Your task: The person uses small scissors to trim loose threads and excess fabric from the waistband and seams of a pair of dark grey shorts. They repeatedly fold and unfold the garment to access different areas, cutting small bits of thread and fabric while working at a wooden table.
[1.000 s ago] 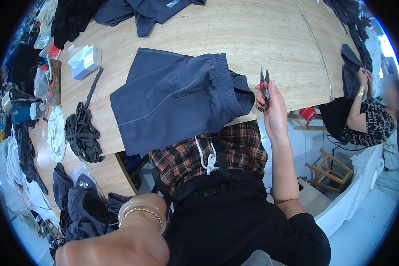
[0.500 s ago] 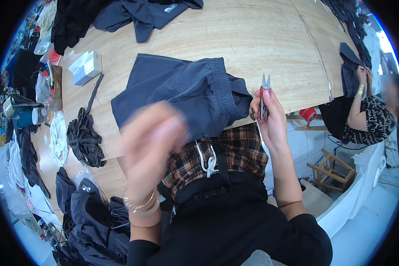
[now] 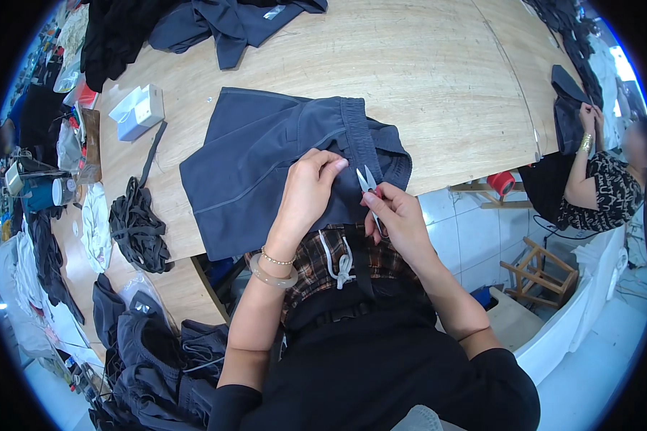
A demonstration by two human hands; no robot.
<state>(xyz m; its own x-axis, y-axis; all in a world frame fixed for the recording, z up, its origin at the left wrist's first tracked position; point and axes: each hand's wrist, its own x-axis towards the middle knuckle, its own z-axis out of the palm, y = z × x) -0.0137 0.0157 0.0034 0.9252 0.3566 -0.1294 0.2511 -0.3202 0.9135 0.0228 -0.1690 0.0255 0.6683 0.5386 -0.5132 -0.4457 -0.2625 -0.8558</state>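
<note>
Dark blue-grey shorts [image 3: 248, 161] with a gathered elastic waistband lie flat on the wooden table in front of me. Over them, just beside the waistband, is my left hand [image 3: 309, 188], its thumb and forefinger pinched together. Whatever those fingertips hold, if anything, is too small to make out. My right hand [image 3: 401, 219] is closed around thread snips [image 3: 368, 184] with red handles. The snips' blades are apart and point away from me, over the waistband and close to my left fingertips.
On the wooden table [image 3: 438, 86] at left are a white-and-blue box [image 3: 138, 113], a bundle of dark straps [image 3: 138, 226] and white cloth [image 3: 95, 230]. Dark garments [image 3: 147, 352] are heaped at lower left. Another person [image 3: 604, 187] handles dark fabric at right, near a wooden stool [image 3: 543, 273].
My left hand, blurred before, has moved up and right onto the shorts near the waistband. My right hand has brought the snips left and down from the table's right side to the waistband.
</note>
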